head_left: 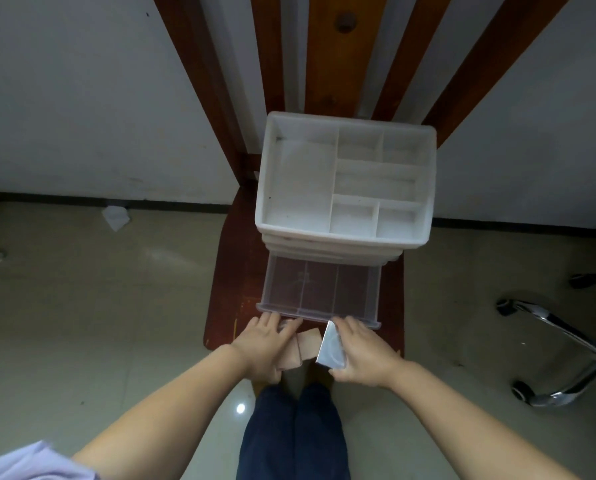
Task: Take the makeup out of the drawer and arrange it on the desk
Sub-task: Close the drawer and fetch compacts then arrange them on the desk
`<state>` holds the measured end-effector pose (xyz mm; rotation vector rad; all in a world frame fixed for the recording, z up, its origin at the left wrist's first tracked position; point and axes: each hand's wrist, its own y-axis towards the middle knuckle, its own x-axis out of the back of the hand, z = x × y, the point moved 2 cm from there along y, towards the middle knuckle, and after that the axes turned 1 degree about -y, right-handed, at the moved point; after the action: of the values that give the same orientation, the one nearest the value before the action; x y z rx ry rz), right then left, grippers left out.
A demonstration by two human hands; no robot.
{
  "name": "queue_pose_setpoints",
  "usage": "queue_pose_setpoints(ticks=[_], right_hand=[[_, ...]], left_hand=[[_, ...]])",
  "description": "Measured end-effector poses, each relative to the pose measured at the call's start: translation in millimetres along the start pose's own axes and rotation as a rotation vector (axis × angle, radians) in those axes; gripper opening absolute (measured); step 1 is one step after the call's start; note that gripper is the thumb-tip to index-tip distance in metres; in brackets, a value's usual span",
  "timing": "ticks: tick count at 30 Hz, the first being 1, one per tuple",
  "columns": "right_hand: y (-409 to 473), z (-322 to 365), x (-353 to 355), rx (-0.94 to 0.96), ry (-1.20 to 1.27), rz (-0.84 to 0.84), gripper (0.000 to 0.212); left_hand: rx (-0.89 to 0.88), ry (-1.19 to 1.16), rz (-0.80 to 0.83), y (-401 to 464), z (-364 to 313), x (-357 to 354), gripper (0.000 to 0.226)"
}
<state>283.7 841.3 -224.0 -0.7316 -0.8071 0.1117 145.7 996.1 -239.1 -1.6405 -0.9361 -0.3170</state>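
Drawer (pixel 319 294) stands pulled out toward you, looking bare, while your right hand (pixel 360 355) pinches a flat silver case (pixel 331 348) just near of its front edge. Your left hand (pixel 265 344) curls round small pinkish pieces (pixel 298 349) beside it. Careful: that case is tilted, held by its edges, and could slip to the floor (pixel 99 306).
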Motion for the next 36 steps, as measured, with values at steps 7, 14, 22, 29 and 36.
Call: queue_pose_setpoints(ticks=[7,14,22,29,36], right_hand=[[14.0,10.6,27.8,0.144,-0.040,-0.075,0.087],[10.0,-2.1,3.1,0.043,-0.074,0.161,0.098],[19.7,-13.5,12.8,-0.043,-0.226,0.000,0.110],[51.8,-37.1,62.9,-0.089,-0.200,-0.076,0.108],[52.1,-28.4,52.8,-0.136,-0.027,-0.071,0.111]], left_hand=[[-0.030,0.095,0.007,10.4,16.9,16.1,0.106],[-0.103,0.070,-0.008,19.8,-5.0,16.8,0.107],[-0.070,0.066,-0.119,24.3,1.2,23.0,0.109],[-0.017,0.091,-0.206,53.2,14.3,50.0,0.112],[0.042,-0.097,-0.204,51.3,29.1,41.2,0.116]])
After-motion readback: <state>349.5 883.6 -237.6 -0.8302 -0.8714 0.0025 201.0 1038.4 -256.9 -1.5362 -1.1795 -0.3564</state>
